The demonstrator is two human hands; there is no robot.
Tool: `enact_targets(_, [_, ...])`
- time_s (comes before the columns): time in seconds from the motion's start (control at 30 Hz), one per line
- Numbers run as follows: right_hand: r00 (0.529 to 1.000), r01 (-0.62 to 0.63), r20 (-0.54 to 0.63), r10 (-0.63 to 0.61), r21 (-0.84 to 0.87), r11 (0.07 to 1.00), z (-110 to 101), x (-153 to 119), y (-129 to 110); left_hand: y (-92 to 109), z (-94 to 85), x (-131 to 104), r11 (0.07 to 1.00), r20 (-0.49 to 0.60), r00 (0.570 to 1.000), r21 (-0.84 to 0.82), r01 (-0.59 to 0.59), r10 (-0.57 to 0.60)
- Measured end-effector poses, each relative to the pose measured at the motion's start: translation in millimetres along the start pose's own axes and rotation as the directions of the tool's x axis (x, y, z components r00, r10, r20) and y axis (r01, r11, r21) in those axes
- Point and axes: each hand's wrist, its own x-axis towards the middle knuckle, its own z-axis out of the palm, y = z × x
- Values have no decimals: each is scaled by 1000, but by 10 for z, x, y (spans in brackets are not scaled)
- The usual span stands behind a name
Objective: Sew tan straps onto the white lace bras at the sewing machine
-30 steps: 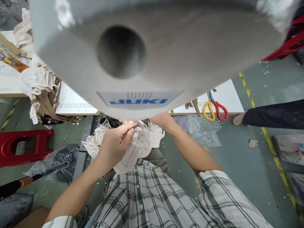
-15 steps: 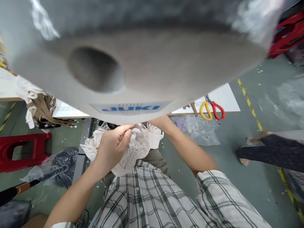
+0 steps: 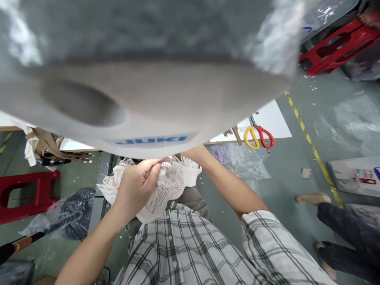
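In the head view my left hand point(image 3: 137, 183) is closed on the edge of a white lace bra point(image 3: 166, 184), with thumb and index finger pinched together at its upper rim. The bra hangs over my lap, and its far part goes out of sight. A large pale sewing machine head point(image 3: 166, 103) marked JUKI fills the upper middle and covers what lies behind it. My right hand point(image 3: 192, 153) reaches in under the machine from the right. Only its wrist end shows; the fingers are hidden.
Scissors point(image 3: 257, 137) with yellow and red handles lie at the white tabletop's point(image 3: 274, 124) edge. Brown and white straps point(image 3: 49, 144) hang at left, above a red stool point(image 3: 28, 194). Plastic bags point(image 3: 242, 160) lie below the table. Another person's legs point(image 3: 347, 237) are at right.
The view has shifted, so the machine head sits further left. The person at right has moved, and both feet now show. My left hand keeps its pinch on the bra.
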Motion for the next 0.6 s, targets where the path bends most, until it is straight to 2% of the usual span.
enact_targets(0.2, [999,32,-22,-31,77,996,-56,-6,-40,25,5,-36,999,-35,999,52,-17,19])
enact_targets(0.6, [998,49,-31,-46,78,996,4,10,44,-12,61,-88,997,-104,994,64,-35,41])
